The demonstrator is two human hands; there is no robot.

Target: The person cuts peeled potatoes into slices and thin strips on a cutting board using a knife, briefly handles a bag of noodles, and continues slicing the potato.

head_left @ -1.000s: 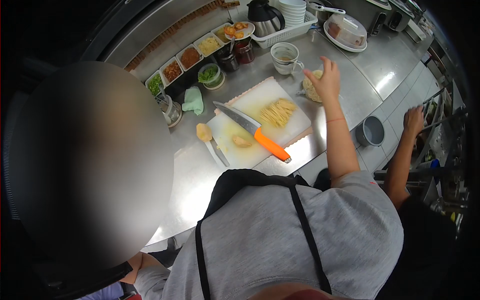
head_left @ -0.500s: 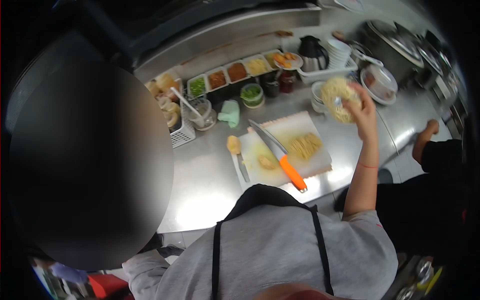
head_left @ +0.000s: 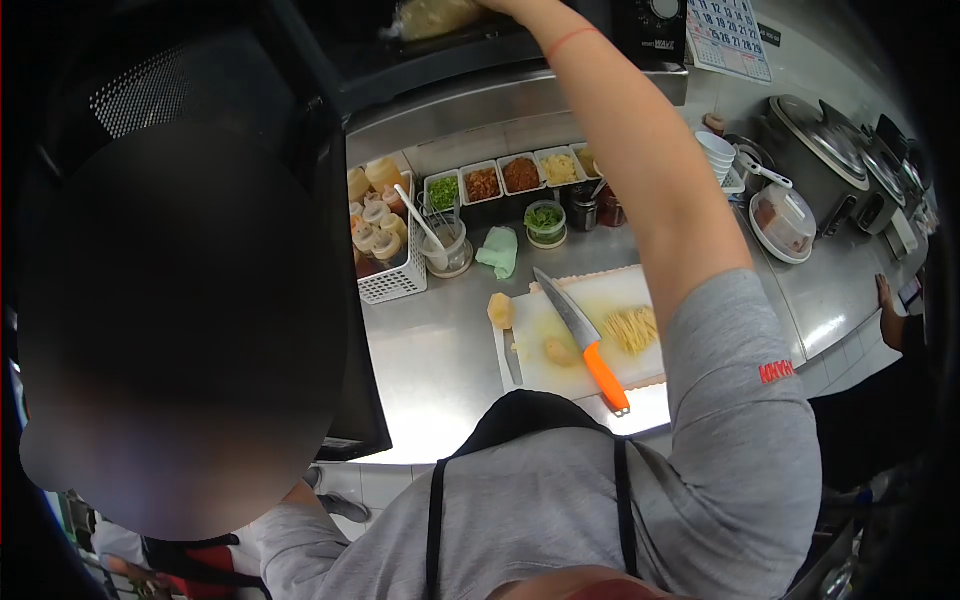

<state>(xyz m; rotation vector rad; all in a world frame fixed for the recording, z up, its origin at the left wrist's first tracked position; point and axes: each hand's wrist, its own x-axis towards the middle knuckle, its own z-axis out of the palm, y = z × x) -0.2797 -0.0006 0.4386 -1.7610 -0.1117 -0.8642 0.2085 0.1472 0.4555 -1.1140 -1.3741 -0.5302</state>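
Right arm raised, extended up and forward over counter; right hand (head_left: 502,4) at upper frame edge, fingers mostly cut off, at right end of pale-yellow noodle bundle in clear, crinkly plastic bag (head_left: 437,18); cannot tell how tightly closed. Left hand out of sight, grip unknown. Bag in dark opening of black boxy microwave (head_left: 648,32), long axis roughly sideways, crumpled end pointing left. Below, orange-handled steel knife (head_left: 604,377) diagonal on flat white cutting board (head_left: 535,318), tip pointing away-left, beside thin pale-yellow strips (head_left: 630,330).
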